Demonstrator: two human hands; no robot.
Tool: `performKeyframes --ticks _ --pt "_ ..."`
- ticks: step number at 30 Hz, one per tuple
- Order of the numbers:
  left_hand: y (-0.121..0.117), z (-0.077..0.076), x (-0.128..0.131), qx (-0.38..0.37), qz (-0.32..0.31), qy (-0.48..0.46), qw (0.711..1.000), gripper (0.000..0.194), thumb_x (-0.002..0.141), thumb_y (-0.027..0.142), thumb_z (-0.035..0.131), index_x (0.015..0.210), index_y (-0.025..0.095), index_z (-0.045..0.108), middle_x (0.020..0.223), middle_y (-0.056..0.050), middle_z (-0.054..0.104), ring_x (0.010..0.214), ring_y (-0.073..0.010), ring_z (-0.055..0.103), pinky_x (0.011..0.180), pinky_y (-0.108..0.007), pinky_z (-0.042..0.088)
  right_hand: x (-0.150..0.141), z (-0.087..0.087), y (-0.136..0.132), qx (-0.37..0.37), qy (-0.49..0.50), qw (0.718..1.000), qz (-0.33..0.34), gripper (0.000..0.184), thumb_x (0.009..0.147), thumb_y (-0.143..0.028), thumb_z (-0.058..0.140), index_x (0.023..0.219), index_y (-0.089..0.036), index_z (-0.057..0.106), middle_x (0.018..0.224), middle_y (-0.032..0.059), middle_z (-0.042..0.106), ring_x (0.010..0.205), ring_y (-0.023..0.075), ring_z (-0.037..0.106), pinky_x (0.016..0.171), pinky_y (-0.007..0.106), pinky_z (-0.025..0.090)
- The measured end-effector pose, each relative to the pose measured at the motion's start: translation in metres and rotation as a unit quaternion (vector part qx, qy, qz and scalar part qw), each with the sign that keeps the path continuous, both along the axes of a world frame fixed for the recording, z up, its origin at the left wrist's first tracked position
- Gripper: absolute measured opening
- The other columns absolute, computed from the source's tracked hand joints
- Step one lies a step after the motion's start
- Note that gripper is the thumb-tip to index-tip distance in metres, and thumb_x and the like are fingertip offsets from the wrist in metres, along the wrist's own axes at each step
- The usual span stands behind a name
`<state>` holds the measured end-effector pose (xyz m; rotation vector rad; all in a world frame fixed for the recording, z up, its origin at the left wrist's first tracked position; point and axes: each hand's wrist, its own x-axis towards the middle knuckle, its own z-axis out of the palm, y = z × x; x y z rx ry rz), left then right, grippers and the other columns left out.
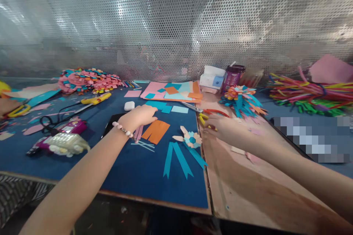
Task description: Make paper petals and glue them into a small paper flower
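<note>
My left hand (139, 115) lies palm down on the blue mat (132, 169), fingers stretched toward teal paper squares (167, 108), just above an orange paper piece (156, 131). A bead bracelet is on that wrist. My right hand (220, 125) reaches left over the wooden strip and its fingers close at the yellow handles of a pair of scissors (203, 115). Between both hands lies a small paper flower (192, 139) with teal ribbon tails (179, 159).
Sheets of pink, teal and orange paper (171, 91) lie at the back. A pile of paper flowers (88, 79) sits back left, a glue gun (59, 139) and yellow scissors (95, 100) on the left. Coloured sticks (311, 95), a jar (233, 77) and a finished flower (241, 97) are on the right. A perforated metal wall stands behind.
</note>
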<state>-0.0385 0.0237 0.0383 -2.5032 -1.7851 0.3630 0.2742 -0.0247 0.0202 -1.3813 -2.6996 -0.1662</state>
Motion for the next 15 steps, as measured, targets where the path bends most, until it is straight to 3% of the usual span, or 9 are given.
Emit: performKeyframes --ticks 3,9,15 --pt "-0.004 0.001 0.003 0.002 -0.004 0.001 1.0 0.045 0.089 0.038 0.044 0.128 0.018 0.053 0.125 -0.015 0.06 0.115 -0.0312 0.055 0.089 -0.041 0.046 -0.007 -0.005 0.002 -0.006 0.007 1.0 0.019 0.024 0.089 -0.022 0.047 0.091 -0.021 0.071 0.103 0.0068 0.064 0.085 0.0173 0.059 0.063 0.025 0.037" --pt "-0.007 0.004 0.008 0.002 0.001 0.015 1.0 0.044 0.09 0.038 0.041 0.126 0.016 0.055 0.124 -0.016 0.06 0.114 -0.033 0.055 0.086 -0.043 0.047 -0.015 -0.008 -0.005 -0.018 -0.035 0.999 0.014 0.025 0.091 -0.024 0.046 0.086 -0.017 0.069 0.095 0.0098 0.061 0.08 0.0179 0.057 0.062 0.027 0.039" --pt "-0.007 0.0 0.006 0.012 -0.004 0.012 1.0 0.043 0.091 0.037 0.04 0.126 0.017 0.054 0.124 -0.015 0.06 0.116 -0.0314 0.054 0.088 -0.041 0.046 -0.021 -0.008 -0.02 0.056 -0.106 0.988 0.099 0.022 0.084 -0.006 0.047 0.078 -0.015 0.067 0.091 0.0128 0.059 0.088 0.0231 0.054 0.072 0.032 0.043"
